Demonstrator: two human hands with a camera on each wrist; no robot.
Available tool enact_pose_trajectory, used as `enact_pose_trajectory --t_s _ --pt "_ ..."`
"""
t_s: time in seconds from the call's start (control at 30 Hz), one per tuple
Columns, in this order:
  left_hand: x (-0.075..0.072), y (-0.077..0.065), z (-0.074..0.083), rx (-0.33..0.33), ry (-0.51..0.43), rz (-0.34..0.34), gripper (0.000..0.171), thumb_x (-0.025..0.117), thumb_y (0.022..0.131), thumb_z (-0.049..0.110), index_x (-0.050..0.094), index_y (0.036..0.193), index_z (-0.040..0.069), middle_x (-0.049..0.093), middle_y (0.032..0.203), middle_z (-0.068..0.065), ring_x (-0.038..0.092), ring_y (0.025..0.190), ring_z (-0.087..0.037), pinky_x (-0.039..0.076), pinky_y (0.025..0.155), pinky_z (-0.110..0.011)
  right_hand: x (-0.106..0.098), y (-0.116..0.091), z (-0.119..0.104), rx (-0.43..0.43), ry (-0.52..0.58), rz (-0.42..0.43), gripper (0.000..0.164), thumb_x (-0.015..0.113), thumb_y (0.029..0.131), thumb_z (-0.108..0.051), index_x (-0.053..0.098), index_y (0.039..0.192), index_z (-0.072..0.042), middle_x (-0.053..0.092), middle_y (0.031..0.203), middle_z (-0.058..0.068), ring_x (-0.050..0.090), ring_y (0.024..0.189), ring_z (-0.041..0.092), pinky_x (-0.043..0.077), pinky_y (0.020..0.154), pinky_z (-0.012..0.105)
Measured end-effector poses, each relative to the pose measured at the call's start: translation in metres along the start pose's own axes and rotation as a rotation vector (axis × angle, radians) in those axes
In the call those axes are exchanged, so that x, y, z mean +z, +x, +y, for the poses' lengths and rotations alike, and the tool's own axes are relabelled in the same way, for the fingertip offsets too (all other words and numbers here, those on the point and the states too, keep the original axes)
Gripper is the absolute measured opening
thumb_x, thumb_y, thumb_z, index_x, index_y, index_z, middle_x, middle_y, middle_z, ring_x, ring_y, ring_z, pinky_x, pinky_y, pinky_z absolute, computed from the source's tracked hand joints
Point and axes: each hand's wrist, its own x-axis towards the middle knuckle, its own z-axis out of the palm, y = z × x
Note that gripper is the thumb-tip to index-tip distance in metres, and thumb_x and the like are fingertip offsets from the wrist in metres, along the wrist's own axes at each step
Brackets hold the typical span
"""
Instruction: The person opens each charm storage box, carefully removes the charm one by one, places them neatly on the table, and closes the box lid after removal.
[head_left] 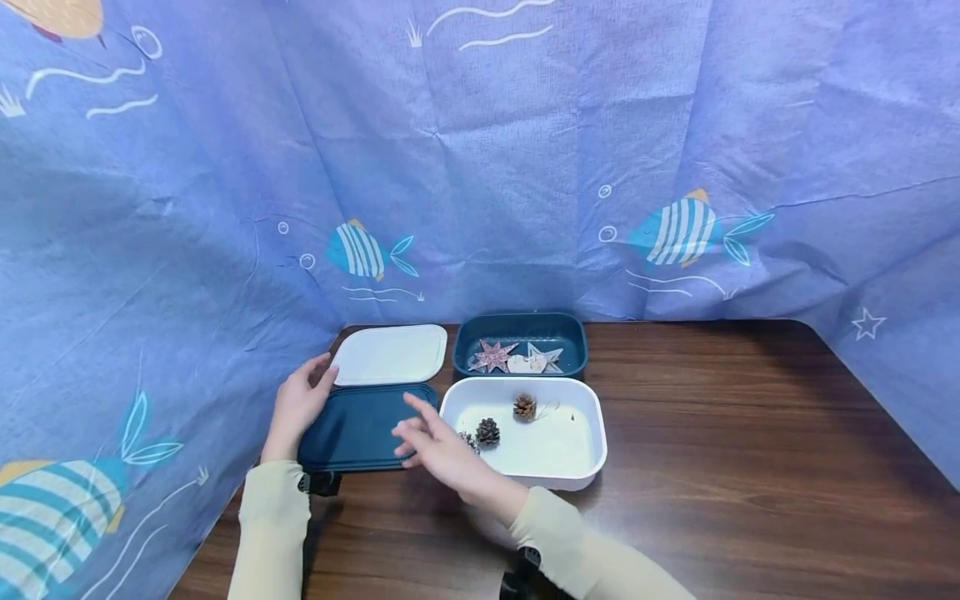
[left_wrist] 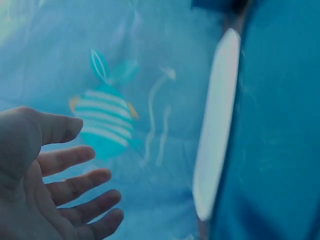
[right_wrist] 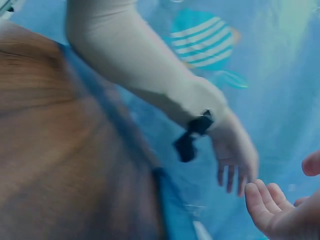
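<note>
My left hand (head_left: 296, 408) hovers by the left edge of a dark blue lid (head_left: 352, 429), its fingers loosely extended and holding nothing. Just beyond its fingertips is a white lid (head_left: 390, 354). In the left wrist view, the fingers of that hand (left_wrist: 75, 185) are spread apart. My right hand (head_left: 442, 450) is over the right end of the dark blue lid, beside a white box (head_left: 596, 433), with relaxed fingers and nothing in them. Inside the white box are a brown pine cone (head_left: 524, 407) and a dark pine cone (head_left: 487, 432); something speckled is partly hidden behind my right hand.
Behind the white box stands a dark blue box (head_left: 577, 342) holding a glittery pink star (head_left: 493, 356), a pale star (head_left: 546, 358) and a whitish piece. The brown wooden table (head_left: 735, 450) extends right. A blue fish-print cloth (head_left: 510, 183) hangs behind and at the sides.
</note>
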Motion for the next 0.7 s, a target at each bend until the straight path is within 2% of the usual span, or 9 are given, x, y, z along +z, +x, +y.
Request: enact_pose_trajectory --t_s 0.2,0.3,0.43,0.53,0.6,0.7 --pt "0.009 -0.001 0.034 0.151 -0.044 0.070 0.053 0.054 0.106 0.032 0.049 0.147 0.000 0.051 0.144 -0.027 0.049 0.131 -0.043 0.040 0.106 -0.056 -0.035 -0.004 -0.035 -0.156 -0.084 0.060 0.051 0.047 0.108 -0.020 0.033 0.156 -0.010 0.060 0.124 0.018 0.064 0.107 0.033 0.055 0.090 0.038" --pt "0.017 -0.002 0.049 0.250 -0.055 0.070 0.052 0.057 0.105 0.031 0.050 0.147 0.001 0.052 0.144 -0.025 0.048 0.130 -0.043 0.041 0.105 -0.056 -0.054 -0.008 -0.052 -0.211 -0.129 0.122 0.049 0.047 0.108 -0.021 0.036 0.155 -0.012 0.060 0.126 0.018 0.064 0.109 0.036 0.055 0.090 0.039" --pt "0.025 -0.008 0.063 0.363 -0.073 0.041 0.057 0.060 0.103 0.035 0.048 0.150 0.007 0.051 0.147 -0.020 0.047 0.133 -0.040 0.040 0.105 -0.058 -0.078 -0.011 -0.072 -0.268 -0.183 0.186 0.044 0.047 0.109 -0.020 0.043 0.152 -0.012 0.062 0.127 0.017 0.064 0.109 0.033 0.055 0.091 0.040" --pt "0.031 -0.012 0.069 0.424 -0.076 0.019 0.061 0.062 0.101 0.037 0.045 0.153 0.011 0.048 0.150 -0.017 0.045 0.137 -0.037 0.037 0.107 -0.058 -0.095 -0.013 -0.086 -0.312 -0.242 0.217 0.044 0.048 0.108 -0.021 0.045 0.151 -0.012 0.062 0.128 0.015 0.065 0.108 0.029 0.055 0.091 0.038" --pt "0.035 -0.014 0.071 0.450 -0.074 -0.009 0.064 0.063 0.100 0.039 0.043 0.155 0.012 0.046 0.152 -0.016 0.042 0.140 -0.036 0.034 0.110 -0.058 -0.106 -0.015 -0.096 -0.341 -0.275 0.230 0.044 0.049 0.108 -0.022 0.045 0.151 -0.013 0.062 0.129 0.013 0.065 0.109 0.027 0.055 0.091 0.037" --pt "0.045 -0.019 0.075 0.468 -0.070 -0.090 0.070 0.064 0.099 0.044 0.037 0.158 0.017 0.040 0.157 -0.012 0.036 0.144 -0.033 0.032 0.113 -0.057 -0.119 -0.017 -0.108 -0.372 -0.308 0.240 0.045 0.050 0.107 -0.023 0.045 0.151 -0.015 0.061 0.130 0.012 0.063 0.113 0.025 0.054 0.093 0.038"
